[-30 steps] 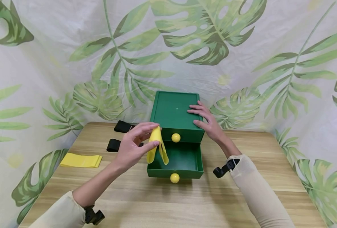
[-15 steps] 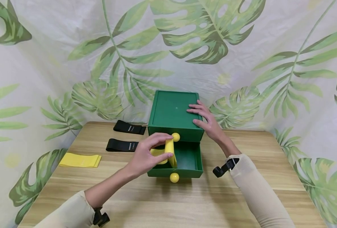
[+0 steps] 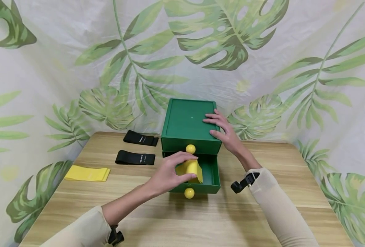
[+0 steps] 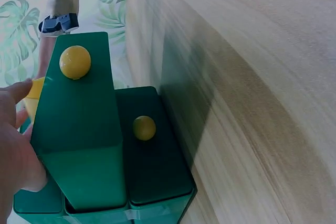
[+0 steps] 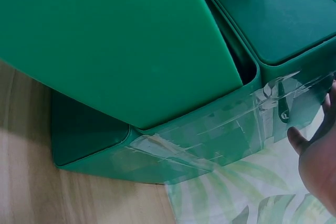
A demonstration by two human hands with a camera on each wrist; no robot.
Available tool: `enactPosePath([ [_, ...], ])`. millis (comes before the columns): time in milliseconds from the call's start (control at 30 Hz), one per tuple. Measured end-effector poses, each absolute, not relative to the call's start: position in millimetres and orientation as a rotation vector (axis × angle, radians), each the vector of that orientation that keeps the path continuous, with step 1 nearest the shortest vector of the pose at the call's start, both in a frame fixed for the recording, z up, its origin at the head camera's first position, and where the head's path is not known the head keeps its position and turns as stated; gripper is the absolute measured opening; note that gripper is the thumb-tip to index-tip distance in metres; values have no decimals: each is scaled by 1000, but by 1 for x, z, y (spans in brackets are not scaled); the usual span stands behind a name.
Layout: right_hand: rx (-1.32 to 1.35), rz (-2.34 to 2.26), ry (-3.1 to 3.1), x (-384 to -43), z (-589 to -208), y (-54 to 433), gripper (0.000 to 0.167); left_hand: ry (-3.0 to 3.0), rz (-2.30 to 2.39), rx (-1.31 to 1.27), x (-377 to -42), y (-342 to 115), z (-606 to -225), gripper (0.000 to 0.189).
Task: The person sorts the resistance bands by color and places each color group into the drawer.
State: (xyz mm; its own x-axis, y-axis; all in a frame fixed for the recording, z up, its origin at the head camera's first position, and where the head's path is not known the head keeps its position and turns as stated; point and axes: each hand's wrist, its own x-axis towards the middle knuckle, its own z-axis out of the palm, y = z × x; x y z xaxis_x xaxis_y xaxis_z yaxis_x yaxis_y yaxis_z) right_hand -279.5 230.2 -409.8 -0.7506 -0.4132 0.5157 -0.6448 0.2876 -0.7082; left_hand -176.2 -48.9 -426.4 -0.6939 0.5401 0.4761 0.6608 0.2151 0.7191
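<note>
Between thumb and fingers of my left hand (image 3: 170, 174) is a folded yellow resistance band (image 3: 192, 167), held low inside the pulled-out drawer (image 3: 208, 188) of a green cabinet (image 3: 185, 118). In the left wrist view, the drawer's front (image 4: 79, 103) hides most of the band (image 4: 34, 92). My right hand (image 3: 224, 131) rests on the cabinet's top at its right edge, fingers spread. The right wrist view shows its thumb (image 5: 297, 139) near the taped side of the cabinet.
Two black bands (image 3: 135, 157) (image 3: 140, 138) and another yellow band (image 3: 87, 174) lie flat on the wooden table to the left. The drawer above and the bottom drawer (image 4: 153, 156) are closed, with yellow knobs. A leaf-print cloth (image 3: 145, 61) hangs behind.
My left hand has carried the yellow band rightward and down, from above the drawer's left side into the drawer. My right hand has stayed on the cabinet.
</note>
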Motion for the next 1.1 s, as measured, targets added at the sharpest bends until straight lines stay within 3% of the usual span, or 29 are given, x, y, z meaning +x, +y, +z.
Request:
enactPosePath([
  [633,978,1470,-2308,-278,-410,229,40,-2519,-1314,-1179,-177,-50,-426,51],
  [1100,974,1470,-2297,-279,-411,228,40,-2432,-1381,-1154,-174,-80,-413,48],
])
